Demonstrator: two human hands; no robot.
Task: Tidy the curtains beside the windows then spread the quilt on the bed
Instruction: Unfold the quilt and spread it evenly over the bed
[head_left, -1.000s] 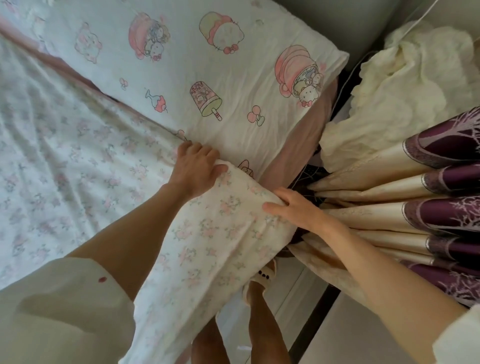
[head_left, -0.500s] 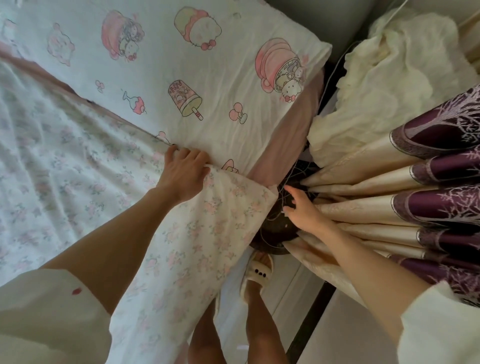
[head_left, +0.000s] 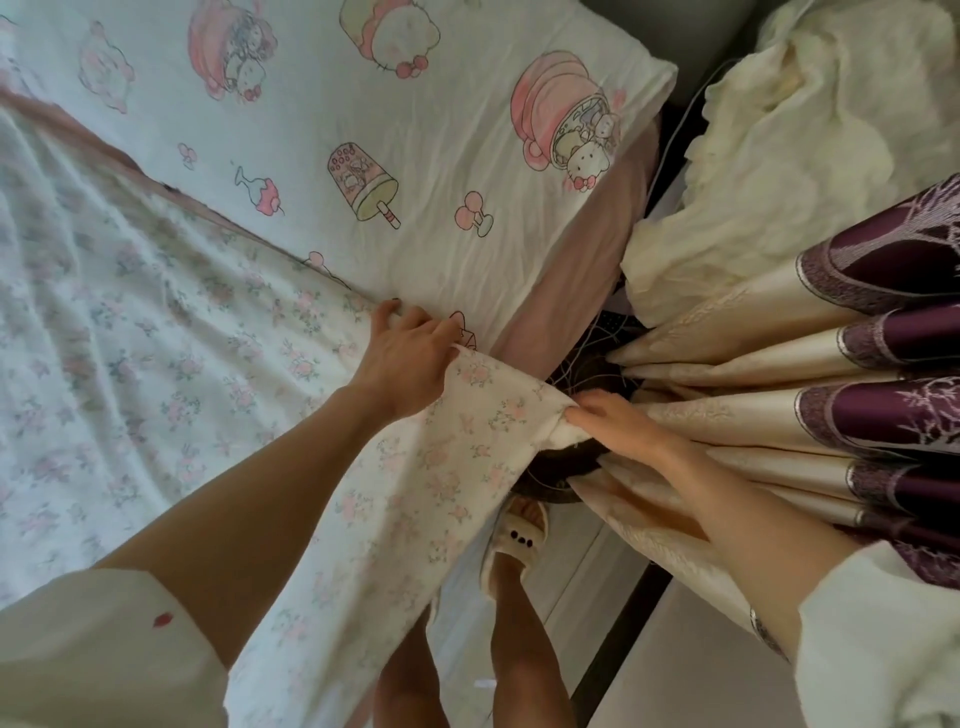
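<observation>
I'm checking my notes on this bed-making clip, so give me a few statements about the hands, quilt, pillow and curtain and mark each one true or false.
1. The right hand pinches the corner of the floral quilt. True.
2. The left hand is holding the curtain. False: it grips the quilt's top edge just below the pillow.
3. The pillow has a plain white cover. False: it is printed with pink cartoon characters, cups and cherries.
4. The curtain hangs to the right of the bed, cream with purple bands. True.
5. The person is barefoot. False: a slipper shows on one foot beside the bed.
</observation>
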